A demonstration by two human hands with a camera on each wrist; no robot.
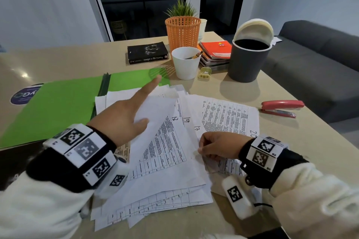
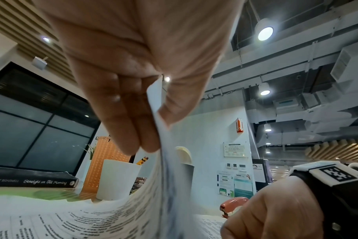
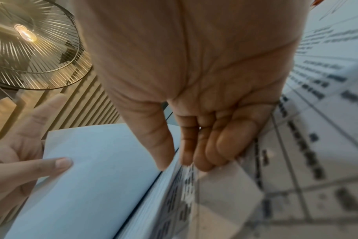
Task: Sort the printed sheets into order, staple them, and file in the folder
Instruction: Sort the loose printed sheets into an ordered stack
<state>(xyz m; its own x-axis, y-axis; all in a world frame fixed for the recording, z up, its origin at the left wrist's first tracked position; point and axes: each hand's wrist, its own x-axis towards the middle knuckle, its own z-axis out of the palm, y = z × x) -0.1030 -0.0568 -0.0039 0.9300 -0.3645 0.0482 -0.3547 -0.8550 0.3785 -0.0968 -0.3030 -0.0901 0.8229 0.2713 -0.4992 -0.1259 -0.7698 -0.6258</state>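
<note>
Now | left hand (image 1: 124, 120) pinches lifted sheet (image 1: 155, 114) | right hand (image 1: 219, 146) pinches sheet corner | pencils (image 1: 194, 56) in white cup (image 1: 185, 64)

Upper centre of the head view: orange mesh basket (image 1: 182, 32) with a small green plant (image 1: 181, 8) behind it. Black book (image 1: 148, 53) lies flat to its left. White cup (image 1: 186, 63) holding pencils sits in front — yellow sharpener (image 1: 204, 73) just beside it. Spiral notebooks (image 1: 216, 54) stacked to the right, then a dark grey bin (image 1: 249, 60), lid tipped open. Grey sofa (image 1: 318, 52) at far right.
</note>
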